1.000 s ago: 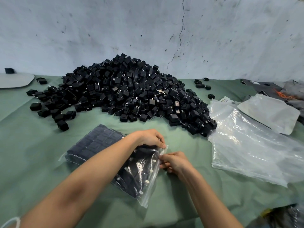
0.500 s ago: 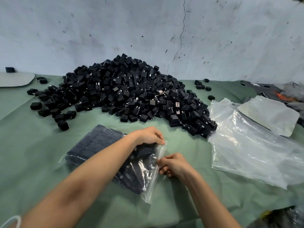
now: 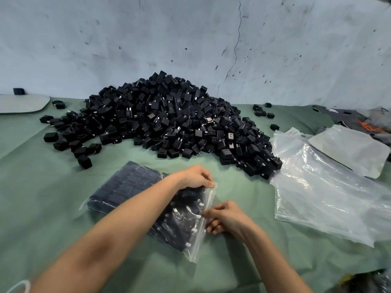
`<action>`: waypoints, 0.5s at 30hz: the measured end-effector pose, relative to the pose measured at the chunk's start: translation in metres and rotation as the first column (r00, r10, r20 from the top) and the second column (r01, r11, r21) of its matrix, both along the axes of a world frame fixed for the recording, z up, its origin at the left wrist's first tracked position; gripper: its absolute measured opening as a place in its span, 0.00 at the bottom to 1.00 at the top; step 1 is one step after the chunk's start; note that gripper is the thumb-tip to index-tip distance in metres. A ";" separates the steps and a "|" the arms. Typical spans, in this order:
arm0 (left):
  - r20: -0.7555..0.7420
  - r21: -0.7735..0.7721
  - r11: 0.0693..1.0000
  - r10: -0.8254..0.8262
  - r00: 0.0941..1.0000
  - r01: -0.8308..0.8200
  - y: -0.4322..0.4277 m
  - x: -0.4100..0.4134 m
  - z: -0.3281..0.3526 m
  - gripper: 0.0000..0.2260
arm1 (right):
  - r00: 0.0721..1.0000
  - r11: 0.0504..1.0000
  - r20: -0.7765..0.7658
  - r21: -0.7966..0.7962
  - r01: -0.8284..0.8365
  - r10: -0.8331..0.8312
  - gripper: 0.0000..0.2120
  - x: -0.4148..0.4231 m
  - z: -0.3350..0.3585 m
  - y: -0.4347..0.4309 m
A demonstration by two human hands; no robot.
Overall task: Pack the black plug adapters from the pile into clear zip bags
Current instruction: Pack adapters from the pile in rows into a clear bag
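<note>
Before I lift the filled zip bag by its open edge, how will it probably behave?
The filled zip bag will likely feel heavy for its size: black adapters pack it in tight rows. Its thin clear film will probably sag, so support it underneath. The left hand and right hand pinch the strip; if unsealed, adapters may slide out.

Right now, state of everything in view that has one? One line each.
Filled zip bag: flat on the cloth, packed with adapters, both hands pinching its zip edge.
Left hand: pinches the far end of the zip edge.
Right hand: pinches the zip edge nearer the middle.
Adapter pile: loose, heaped, unpacked.
Empty zip bags: lying flat, unfilled.
</note>
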State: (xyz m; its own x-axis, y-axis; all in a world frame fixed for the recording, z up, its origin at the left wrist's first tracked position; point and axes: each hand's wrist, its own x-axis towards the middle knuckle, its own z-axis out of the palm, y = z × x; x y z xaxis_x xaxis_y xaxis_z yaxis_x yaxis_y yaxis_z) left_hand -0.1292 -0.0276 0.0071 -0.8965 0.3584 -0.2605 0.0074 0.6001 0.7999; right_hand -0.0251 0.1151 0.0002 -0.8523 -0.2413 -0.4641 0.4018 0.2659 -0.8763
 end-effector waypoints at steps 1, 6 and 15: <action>-0.001 0.008 1.000 0.007 1.000 -0.007 0.000 0.000 0.001 0.03 | 1.000 1.000 0.006 0.000 -0.016 0.016 0.06 0.001 0.000 0.001; -0.008 0.031 0.999 0.025 1.000 -0.025 0.000 0.001 0.001 0.03 | 1.000 1.000 -0.006 0.025 0.001 -0.001 0.06 0.003 -0.001 -0.004; -0.084 0.074 0.992 0.107 0.991 -0.101 0.000 -0.002 -0.004 0.04 | 1.000 0.999 0.000 0.011 -0.031 0.031 0.09 0.014 0.001 -0.004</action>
